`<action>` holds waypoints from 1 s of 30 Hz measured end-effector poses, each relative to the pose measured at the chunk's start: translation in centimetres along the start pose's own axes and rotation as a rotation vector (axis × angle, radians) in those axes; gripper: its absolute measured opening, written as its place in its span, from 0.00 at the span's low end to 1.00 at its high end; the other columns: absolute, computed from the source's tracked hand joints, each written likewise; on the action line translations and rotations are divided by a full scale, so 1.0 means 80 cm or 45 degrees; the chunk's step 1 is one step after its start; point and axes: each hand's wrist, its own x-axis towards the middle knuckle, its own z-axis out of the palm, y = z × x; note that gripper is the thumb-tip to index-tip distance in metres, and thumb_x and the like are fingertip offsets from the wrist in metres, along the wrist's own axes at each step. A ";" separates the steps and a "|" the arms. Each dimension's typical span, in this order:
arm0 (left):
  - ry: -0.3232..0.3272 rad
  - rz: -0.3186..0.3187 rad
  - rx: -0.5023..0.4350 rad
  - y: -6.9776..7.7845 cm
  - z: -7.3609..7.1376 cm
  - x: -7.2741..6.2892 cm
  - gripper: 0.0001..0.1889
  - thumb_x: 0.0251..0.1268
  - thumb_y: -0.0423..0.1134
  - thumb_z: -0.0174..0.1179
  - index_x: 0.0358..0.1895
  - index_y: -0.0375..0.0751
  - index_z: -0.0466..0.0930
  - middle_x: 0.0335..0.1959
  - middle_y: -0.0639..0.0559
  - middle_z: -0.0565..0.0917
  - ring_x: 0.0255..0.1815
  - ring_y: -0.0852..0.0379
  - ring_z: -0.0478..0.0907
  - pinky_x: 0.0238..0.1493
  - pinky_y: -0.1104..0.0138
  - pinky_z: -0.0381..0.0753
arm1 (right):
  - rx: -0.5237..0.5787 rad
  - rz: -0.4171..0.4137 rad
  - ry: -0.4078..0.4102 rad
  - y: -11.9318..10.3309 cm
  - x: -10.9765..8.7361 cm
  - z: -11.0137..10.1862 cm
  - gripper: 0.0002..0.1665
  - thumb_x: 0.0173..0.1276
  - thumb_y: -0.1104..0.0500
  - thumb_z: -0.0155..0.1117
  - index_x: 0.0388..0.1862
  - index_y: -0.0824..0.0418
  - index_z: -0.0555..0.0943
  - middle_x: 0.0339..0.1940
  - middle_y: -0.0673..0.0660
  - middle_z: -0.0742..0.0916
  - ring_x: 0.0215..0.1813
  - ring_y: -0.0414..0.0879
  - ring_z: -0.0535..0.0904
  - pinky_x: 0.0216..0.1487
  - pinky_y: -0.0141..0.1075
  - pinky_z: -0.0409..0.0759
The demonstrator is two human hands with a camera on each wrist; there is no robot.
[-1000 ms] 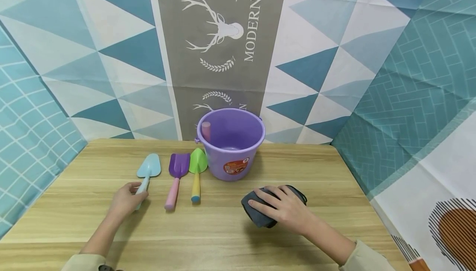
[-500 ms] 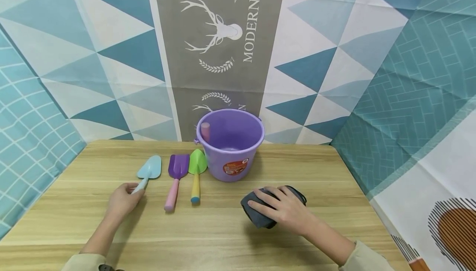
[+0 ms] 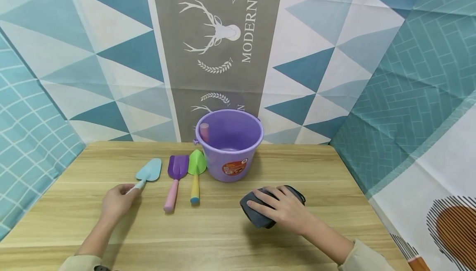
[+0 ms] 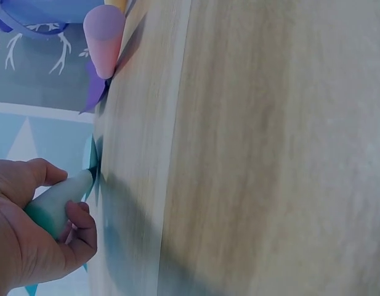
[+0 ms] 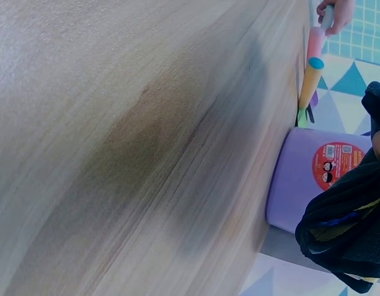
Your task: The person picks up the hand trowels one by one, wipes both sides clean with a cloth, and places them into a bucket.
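My left hand (image 3: 118, 203) grips the handle of a light-blue toy shovel (image 3: 149, 170) at the table's left side. In the left wrist view, thumb and fingers curl round its pale handle (image 4: 57, 202), the blade pointing away close to the wood. My right hand (image 3: 282, 209) holds a dark grey cloth pouch (image 3: 254, 213) above the table, fingers spread over its top. In the right wrist view, the pouch (image 5: 328, 231) has a gathered mouth, with something blue and yellow showing inside; most of that hand is out of frame.
A purple bucket (image 3: 217, 161) stands at the back centre, a pink handle (image 3: 204, 132) sticking up inside it. Left of it lie a green toy shovel with a yellow handle (image 3: 195, 188) and a purple one with a pink handle (image 3: 171, 196). Printed cloth hangs behind the table.
My left hand has shifted left with the light-blue shovel, whose handle now slants more to the left. The right hand keeps the pouch almost still.
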 end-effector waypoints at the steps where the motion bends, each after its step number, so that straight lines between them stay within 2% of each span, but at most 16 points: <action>1: 0.001 0.000 -0.001 0.000 -0.001 0.000 0.27 0.66 0.48 0.51 0.57 0.27 0.72 0.45 0.34 0.78 0.38 0.51 0.73 0.31 0.70 0.69 | 0.002 0.000 0.001 0.000 0.000 0.000 0.22 0.78 0.58 0.36 0.61 0.49 0.74 0.57 0.54 0.81 0.50 0.48 0.79 0.38 0.43 0.79; 7: 0.027 0.029 -0.008 -0.001 -0.006 -0.004 0.26 0.65 0.48 0.52 0.56 0.28 0.73 0.45 0.35 0.80 0.32 0.60 0.72 0.29 0.72 0.71 | -0.003 -0.003 0.010 0.001 0.002 0.000 0.22 0.78 0.58 0.37 0.61 0.49 0.75 0.57 0.54 0.82 0.49 0.49 0.79 0.39 0.43 0.80; 18: 0.044 0.129 -0.005 0.006 -0.015 -0.015 0.25 0.65 0.47 0.55 0.54 0.28 0.75 0.43 0.35 0.82 0.26 0.67 0.72 0.24 0.71 0.72 | -0.012 0.010 -0.008 0.001 0.003 -0.003 0.22 0.78 0.57 0.35 0.61 0.49 0.75 0.57 0.53 0.81 0.49 0.49 0.79 0.38 0.43 0.79; 25: 0.022 0.222 0.019 0.014 -0.021 -0.026 0.24 0.64 0.48 0.56 0.53 0.29 0.76 0.46 0.33 0.81 0.28 0.72 0.72 0.24 0.71 0.72 | -0.014 0.008 -0.008 0.002 0.004 -0.006 0.22 0.78 0.56 0.35 0.61 0.49 0.75 0.57 0.54 0.81 0.49 0.49 0.79 0.38 0.43 0.79; 30: -0.004 0.263 0.043 0.021 -0.023 -0.031 0.25 0.63 0.49 0.57 0.54 0.31 0.76 0.49 0.32 0.80 0.32 0.71 0.74 0.25 0.72 0.73 | -0.015 0.008 -0.003 0.002 0.004 -0.006 0.22 0.78 0.56 0.36 0.61 0.49 0.75 0.57 0.53 0.81 0.50 0.49 0.79 0.39 0.43 0.79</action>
